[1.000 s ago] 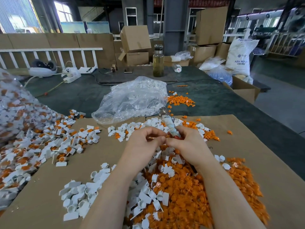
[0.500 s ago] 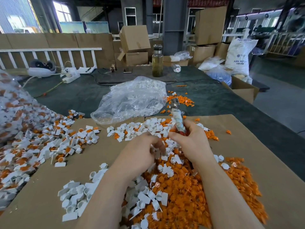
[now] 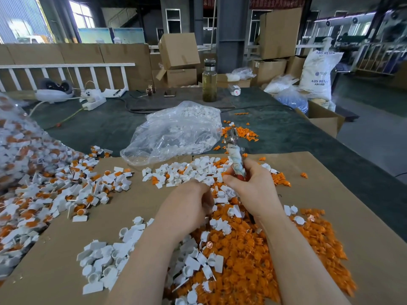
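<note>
My right hand (image 3: 253, 190) is clenched round the lower end of a cloth-wrapped metal-headed tool (image 3: 236, 160), which tilts up toward twelve o'clock above the heap of small white plastic caps (image 3: 193, 172). My left hand (image 3: 187, 205), at nine o'clock of it, curls its fingers down over the small orange plastic pieces (image 3: 246, 249); whether it pinches one I cannot tell. At twelve o'clock lies a crumpled clear plastic bag (image 3: 176, 133) holding white caps. At nine o'clock another clear bag (image 3: 15, 137) bulges with white-and-orange parts.
</note>
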